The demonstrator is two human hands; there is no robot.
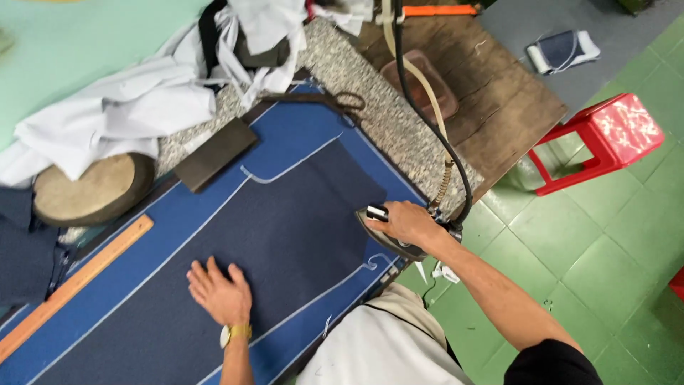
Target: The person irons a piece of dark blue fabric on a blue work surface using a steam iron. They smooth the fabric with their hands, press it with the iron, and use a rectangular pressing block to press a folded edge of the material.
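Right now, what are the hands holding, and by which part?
The right hand grips the iron by its top handle. The left hand holds nothing; it lies flat on the dark navy fabric.

The iron (388, 232) is a metal pressing iron with a dark handle, sitting flat on its sole at the right edge of the dark fabric, its tip pointing left. A black hose and a tan cord rise from its rear. The dark navy fabric panel (285, 235) lies spread flat and smooth on the blue padded table (299, 128), running diagonally from lower left to upper right, with pale stitching lines along both its long edges.
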